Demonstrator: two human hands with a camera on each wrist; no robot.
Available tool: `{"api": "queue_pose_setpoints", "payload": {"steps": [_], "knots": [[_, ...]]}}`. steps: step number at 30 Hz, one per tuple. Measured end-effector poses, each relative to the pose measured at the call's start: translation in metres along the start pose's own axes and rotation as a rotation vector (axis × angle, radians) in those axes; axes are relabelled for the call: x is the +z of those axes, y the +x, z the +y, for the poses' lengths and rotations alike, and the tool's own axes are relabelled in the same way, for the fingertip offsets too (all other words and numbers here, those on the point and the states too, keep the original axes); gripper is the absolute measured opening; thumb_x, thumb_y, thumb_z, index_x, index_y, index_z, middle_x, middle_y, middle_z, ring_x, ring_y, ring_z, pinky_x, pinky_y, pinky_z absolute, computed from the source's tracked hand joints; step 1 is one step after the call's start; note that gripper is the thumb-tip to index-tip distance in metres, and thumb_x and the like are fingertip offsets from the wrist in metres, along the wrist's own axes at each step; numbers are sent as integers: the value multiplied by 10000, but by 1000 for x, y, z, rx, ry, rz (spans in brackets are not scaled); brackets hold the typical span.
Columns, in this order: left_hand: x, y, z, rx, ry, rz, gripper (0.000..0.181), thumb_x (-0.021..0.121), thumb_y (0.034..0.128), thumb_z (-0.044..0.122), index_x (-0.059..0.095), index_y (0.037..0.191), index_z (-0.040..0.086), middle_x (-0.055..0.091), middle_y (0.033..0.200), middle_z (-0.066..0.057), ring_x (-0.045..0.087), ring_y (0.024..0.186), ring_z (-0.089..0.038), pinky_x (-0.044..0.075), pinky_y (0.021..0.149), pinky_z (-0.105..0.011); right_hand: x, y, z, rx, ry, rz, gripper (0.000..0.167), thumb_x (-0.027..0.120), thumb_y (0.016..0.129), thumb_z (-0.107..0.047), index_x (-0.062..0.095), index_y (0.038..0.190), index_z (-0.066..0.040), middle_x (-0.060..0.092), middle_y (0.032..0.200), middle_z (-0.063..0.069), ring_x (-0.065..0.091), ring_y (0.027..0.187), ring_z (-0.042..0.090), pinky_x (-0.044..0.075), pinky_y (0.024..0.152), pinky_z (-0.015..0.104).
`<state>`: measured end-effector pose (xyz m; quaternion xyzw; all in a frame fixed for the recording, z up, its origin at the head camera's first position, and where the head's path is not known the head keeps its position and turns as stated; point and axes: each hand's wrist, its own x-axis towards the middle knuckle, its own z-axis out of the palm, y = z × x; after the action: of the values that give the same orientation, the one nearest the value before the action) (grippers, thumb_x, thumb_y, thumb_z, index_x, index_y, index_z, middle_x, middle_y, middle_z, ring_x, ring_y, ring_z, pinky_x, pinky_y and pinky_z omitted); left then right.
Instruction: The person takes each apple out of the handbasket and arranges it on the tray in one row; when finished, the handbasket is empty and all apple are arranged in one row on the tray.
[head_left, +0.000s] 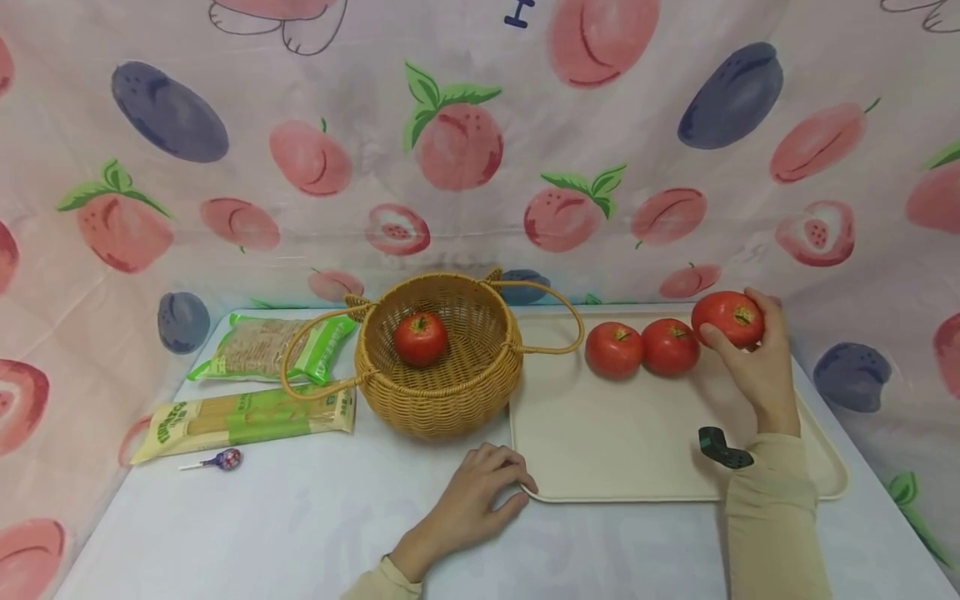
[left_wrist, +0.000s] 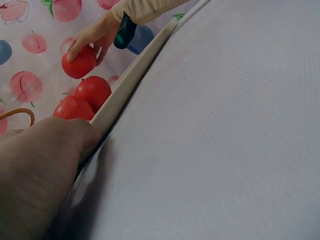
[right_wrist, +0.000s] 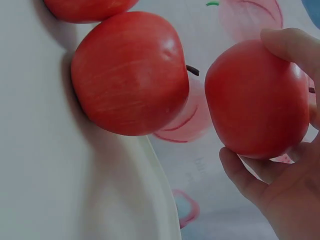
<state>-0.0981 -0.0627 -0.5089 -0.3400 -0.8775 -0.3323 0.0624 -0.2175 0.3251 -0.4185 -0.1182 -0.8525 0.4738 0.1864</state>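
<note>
My right hand (head_left: 757, 362) grips a red apple (head_left: 726, 318) above the far right part of the beige tray (head_left: 622, 450). In the right wrist view, the thumb and fingers (right_wrist: 240, 175) curl round this apple. Two more apples stand side by side on the tray: a left apple (head_left: 613, 350) and a right apple (head_left: 671, 347). My left hand (head_left: 476, 496) rests at the tray's front left corner, its fingertips touching the rim. A wicker basket (head_left: 435, 408) stands left of the tray with one apple (head_left: 421, 338) inside.
Left of the basket lie a green-edged bag of brown food (head_left: 258, 346), a yellow-green pack of noodles (head_left: 240, 421) and a lollipop (head_left: 225, 459). The basket's right handle (head_left: 570, 308) reaches over the tray. A fruit-print cloth (head_left: 465, 225) hangs behind the table.
</note>
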Motion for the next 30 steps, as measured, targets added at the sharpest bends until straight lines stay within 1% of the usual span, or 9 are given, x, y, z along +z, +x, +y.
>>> {"api": "queue_pose_setpoints", "payload": {"steps": [4, 8, 13, 17, 19, 25, 30], "knots": [[0, 0, 0, 3, 0, -2, 103, 637, 885, 257, 658, 968, 315, 553, 1076, 163, 457, 1026, -30, 383, 916, -295, -2, 1, 4, 26, 3, 0, 748, 688, 841, -327, 256, 1447, -409, 244, 1529, -7, 268, 1377, 221, 316, 1106, 489], [1, 0, -1, 4, 1, -1, 105, 638, 884, 256, 659, 968, 316, 552, 1073, 164, 456, 1022, -30, 383, 910, -293, -3, 3, 11, 25, 15, 7, 749, 687, 843, -286, 266, 1457, -368, 213, 1547, 21, 241, 1404, 256, 272, 1124, 512], [2, 1, -1, 2, 0, -3, 108, 637, 886, 255, 657, 972, 317, 552, 1080, 162, 453, 1022, -31, 382, 915, -296, -2, 7, 20, 18, 10, 30, 725, 692, 838, -253, 307, 1447, -336, 289, 1498, 50, 300, 1347, 247, 265, 1138, 452], [2, 1, -1, 8, 3, -2, 106, 636, 887, 255, 656, 971, 316, 552, 1080, 161, 456, 1030, -34, 384, 917, -298, -2, 8, 27, 23, -4, 34, 703, 680, 847, -251, 320, 1450, -290, 318, 1474, 71, 319, 1322, 250, 261, 1136, 413], [1, 2, -1, 9, 3, -1, 105, 636, 887, 252, 658, 970, 313, 552, 1076, 160, 458, 1030, -36, 384, 915, -299, -2, 8, 30, 29, -13, 22, 706, 672, 853, -260, 309, 1458, -273, 305, 1482, 94, 316, 1320, 274, 261, 1135, 428], [0, 1, 0, 6, 0, 2, 109, 640, 883, 244, 661, 968, 309, 552, 1068, 158, 457, 1018, -37, 385, 909, -298, -1, 9, 38, 54, -30, -50, 752, 636, 878, -304, 214, 1498, -252, 224, 1519, 169, 262, 1355, 366, 230, 1131, 534], [0, 1, -1, 27, 10, 20, 121, 643, 880, 230, 657, 971, 308, 552, 1062, 153, 459, 1014, -41, 386, 898, -297, 1, 10, 45, 81, -34, -69, 809, 631, 879, -327, 146, 1514, -201, 186, 1540, 184, 229, 1383, 387, 195, 1143, 539]]}}
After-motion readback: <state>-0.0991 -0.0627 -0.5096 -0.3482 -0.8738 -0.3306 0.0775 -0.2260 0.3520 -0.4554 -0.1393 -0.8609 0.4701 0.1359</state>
